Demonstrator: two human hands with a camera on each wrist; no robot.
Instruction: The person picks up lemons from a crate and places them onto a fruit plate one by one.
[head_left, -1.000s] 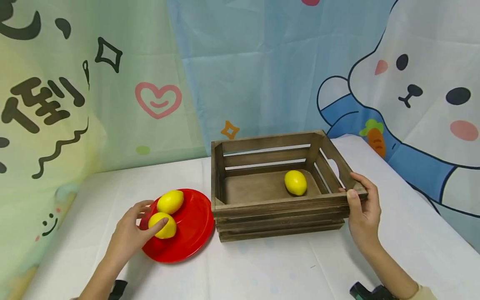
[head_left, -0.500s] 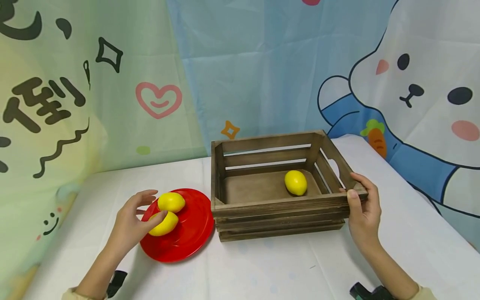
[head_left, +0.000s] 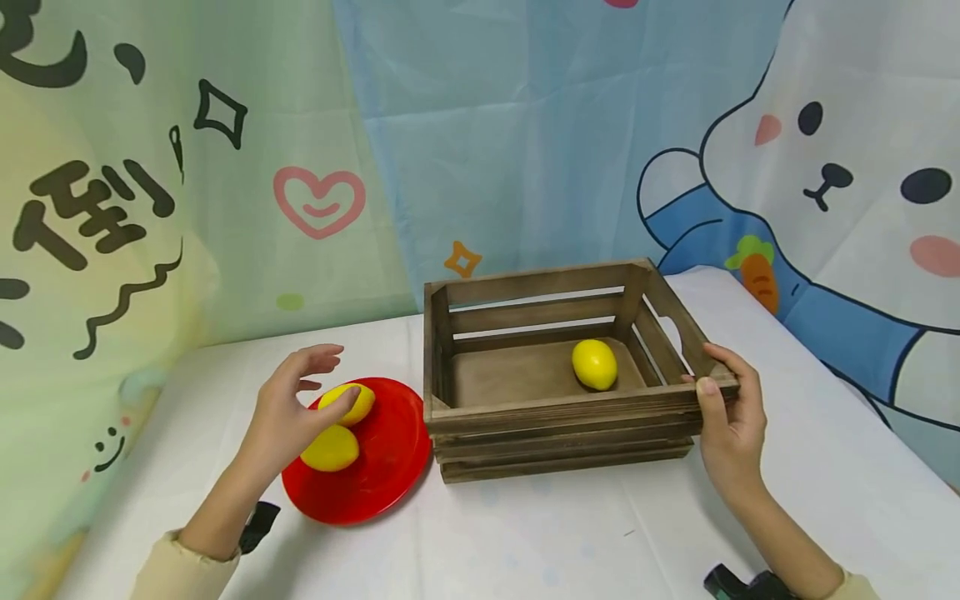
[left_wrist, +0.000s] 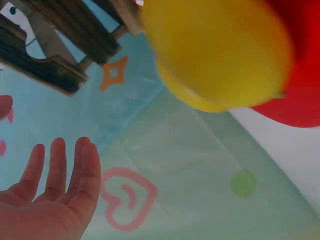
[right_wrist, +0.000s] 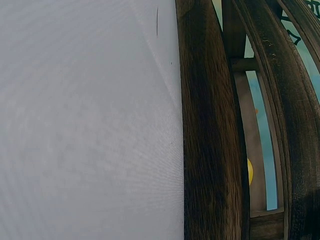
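Note:
Two yellow lemons lie on a red plate (head_left: pixel 390 475) at the left: a far lemon (head_left: pixel 361 407) and a near lemon (head_left: pixel 330 450). My left hand (head_left: pixel 288 421) is over the plate's left side, its thumb overlapping the far lemon in the head view. In the left wrist view, the left hand's fingers (left_wrist: pixel 60 170) are extended and apart from the big yellow lemon (left_wrist: pixel 220 45). My right hand (head_left: pixel 733 429) grips the front right corner of a brown slatted wooden crate (head_left: pixel 570 412). Inside that crate sits another lemon (head_left: pixel 595 364).
The crate stands close against the plate's right side. A white cloth (head_left: pixel 525 533) covers the table. Behind it hangs a printed cloth backdrop (head_left: pixel 525 167). Dark devices are strapped at both wrists.
My left hand has risen from around the near lemon and shifted up and right, towards the far lemon. The near lemon has turned slightly. The right hand keeps its grip on the crate.

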